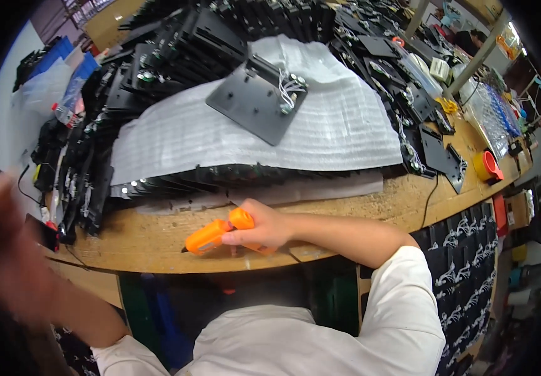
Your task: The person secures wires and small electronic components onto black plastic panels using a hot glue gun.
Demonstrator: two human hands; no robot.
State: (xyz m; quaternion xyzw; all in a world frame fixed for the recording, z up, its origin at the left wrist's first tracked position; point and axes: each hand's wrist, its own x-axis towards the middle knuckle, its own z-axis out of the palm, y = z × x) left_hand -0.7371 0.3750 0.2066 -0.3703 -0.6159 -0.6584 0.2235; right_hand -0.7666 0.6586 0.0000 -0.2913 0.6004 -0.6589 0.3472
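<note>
Two hands are shown from the head view. The right hand [264, 229] is closed round an orange electric screwdriver [217, 233], held low over the near edge of the wooden table [151, 241]; the tool's long axis runs approx. left-right, with the tip toward the person's left and slightly down, almost at the table surface. The left hand [7, 244] is raised at the left margin, well apart from the tool, and is motion-blurred; the fingers seem spread and nothing is seen in it, but the grip state cannot be told with certainty. A black plate assy. [258, 97] with white wires and a small bracket at its far right corner lies flat on a white foam sheet [345, 131], which is draped over a stack of similar black parts [176, 182]. The key relation: the plate lies straight ahead of the right hand, further from the person, w/ the foam's front edge and the stack between them; its long side is skewed diagonally to the table edge. The right hand is clearly the nearer of the two to the plate; the left hand is off to one side. More black parts [176, 44] are heaped at the back and left. A roll of orange tape [488, 166] stands at the right end of the table.
</note>
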